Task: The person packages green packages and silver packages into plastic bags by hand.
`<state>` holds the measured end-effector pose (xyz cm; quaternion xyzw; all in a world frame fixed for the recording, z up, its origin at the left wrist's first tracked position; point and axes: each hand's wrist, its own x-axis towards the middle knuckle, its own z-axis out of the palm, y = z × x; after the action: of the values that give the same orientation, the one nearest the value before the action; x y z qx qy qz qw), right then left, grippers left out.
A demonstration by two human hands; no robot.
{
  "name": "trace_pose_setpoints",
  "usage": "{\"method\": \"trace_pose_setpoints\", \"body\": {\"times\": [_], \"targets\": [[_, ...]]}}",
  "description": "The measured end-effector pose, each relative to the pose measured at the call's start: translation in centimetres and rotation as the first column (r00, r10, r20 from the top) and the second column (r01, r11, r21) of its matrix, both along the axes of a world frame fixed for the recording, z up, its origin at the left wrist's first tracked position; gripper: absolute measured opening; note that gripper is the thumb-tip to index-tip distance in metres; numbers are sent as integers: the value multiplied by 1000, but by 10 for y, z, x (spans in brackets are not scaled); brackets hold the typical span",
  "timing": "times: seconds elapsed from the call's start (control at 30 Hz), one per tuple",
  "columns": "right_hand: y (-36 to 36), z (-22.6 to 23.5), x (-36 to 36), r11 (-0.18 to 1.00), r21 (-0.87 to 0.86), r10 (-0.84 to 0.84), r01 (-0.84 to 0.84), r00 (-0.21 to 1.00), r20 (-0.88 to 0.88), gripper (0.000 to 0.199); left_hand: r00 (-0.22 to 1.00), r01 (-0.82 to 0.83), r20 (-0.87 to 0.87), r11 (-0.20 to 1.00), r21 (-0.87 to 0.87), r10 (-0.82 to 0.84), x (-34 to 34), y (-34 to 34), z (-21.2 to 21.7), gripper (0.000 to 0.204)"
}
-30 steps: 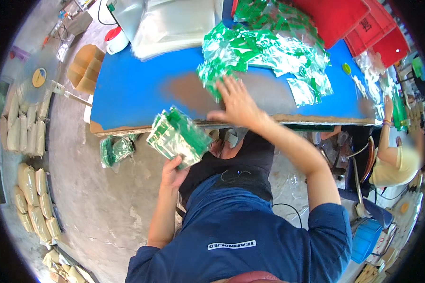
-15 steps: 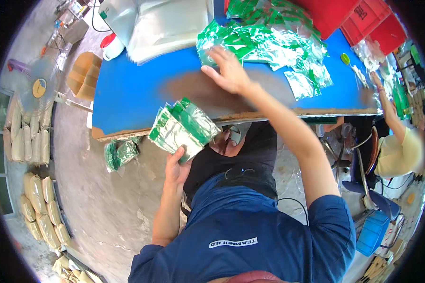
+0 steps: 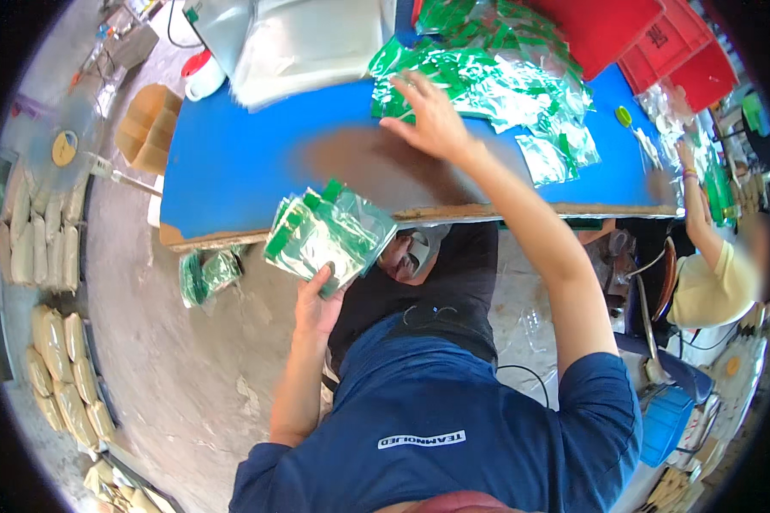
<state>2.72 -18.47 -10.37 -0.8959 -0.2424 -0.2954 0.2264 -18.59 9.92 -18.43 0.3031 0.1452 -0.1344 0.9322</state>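
Note:
My left hand (image 3: 318, 305) holds a fanned stack of small clear packets with green tops (image 3: 327, 235) just off the near edge of the blue table (image 3: 231, 162). My right hand (image 3: 429, 115) reaches far across the table, fingers spread, resting on the near edge of a heap of the same green-and-clear packets (image 3: 496, 81). A worn brown patch (image 3: 368, 158) lies on the tabletop between the two hands.
Large clear plastic bags (image 3: 304, 43) lie at the table's far side, red crates (image 3: 650, 43) at the far right. Another person in a pale yellow shirt (image 3: 710, 274) works at the right end. A bundle of packets (image 3: 204, 275) lies on the concrete floor; filled sacks (image 3: 56, 359) line the left.
My right hand has stretched farther across the table to the packet heap. My left hand has kept its stack by the table's near edge.

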Motion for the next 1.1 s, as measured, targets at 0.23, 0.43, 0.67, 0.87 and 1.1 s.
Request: {"method": "trace_pose_setpoints", "body": {"times": [0.23,0.43,0.67,0.87,1.1], "targets": [[-8,-39,13,902,-423,-221,85,933,-284,96,999,5,-48,994,-113,-11,-13,11,-27,59],[24,-31,-76,961,-254,-176,109,950,-259,93,998,32,-57,992,-122,-39,-8,37,-27,67],[15,-16,-139,968,-209,-200,136,926,-320,88,993,119,39,987,-107,-116,-4,39,-16,71],[12,-25,-172,965,262,74,-6,965,-251,39,948,308,122,942,-134,-293,-5,22,-11,69],[63,-4,-185,752,655,379,78,762,-526,27,953,283,140,953,-112,-267,-2,23,-31,60]]}}
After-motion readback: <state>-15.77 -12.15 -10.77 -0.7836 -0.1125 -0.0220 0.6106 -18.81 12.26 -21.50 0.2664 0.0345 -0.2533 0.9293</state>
